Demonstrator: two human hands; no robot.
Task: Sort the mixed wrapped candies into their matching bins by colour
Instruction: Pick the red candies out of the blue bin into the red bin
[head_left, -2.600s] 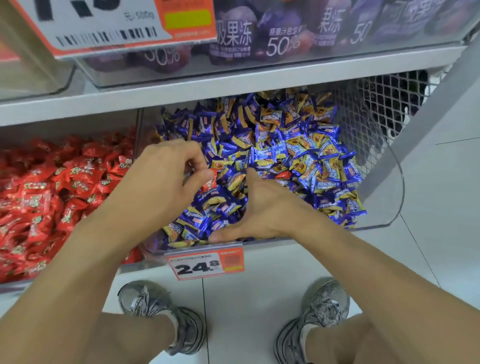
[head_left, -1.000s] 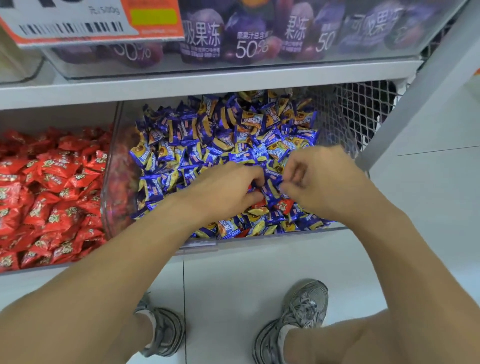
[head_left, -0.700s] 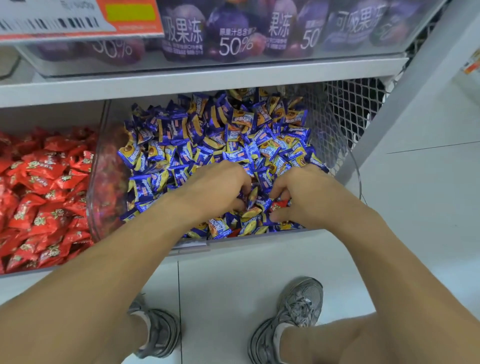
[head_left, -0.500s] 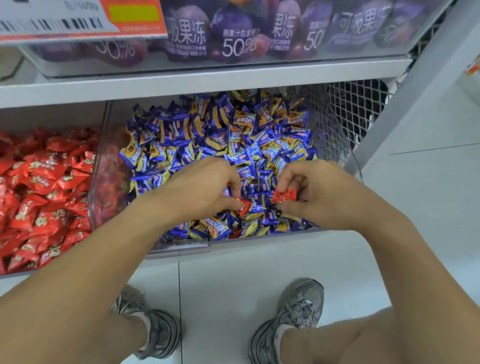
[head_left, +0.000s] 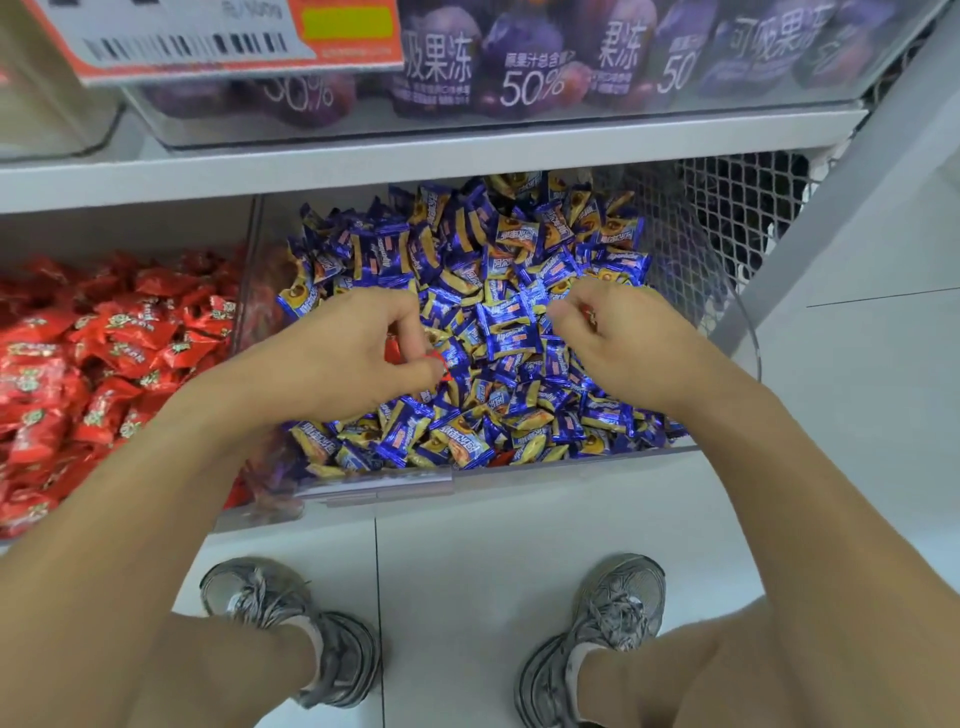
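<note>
left hand (head_left: 332, 358) pinching red candy (head_left: 439, 364) over blue bin (head_left: 384, 480) | right hand (head_left: 618, 343) curled, perhaps holding red | light, crinkly, slippery; pinch wrapper's twisted end

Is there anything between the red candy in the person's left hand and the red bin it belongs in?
The left hand pinches a red candy above the blue candies. The clear divider wall stands between it and the red bin to the left, so the hand would likely lift over it. Nothing else visible blocks the way.

Bare forearms without sleeves, bare lower legs, and worn grey mesh sneakers (head_left: 311, 629) (grey laces, white socks).
</note>
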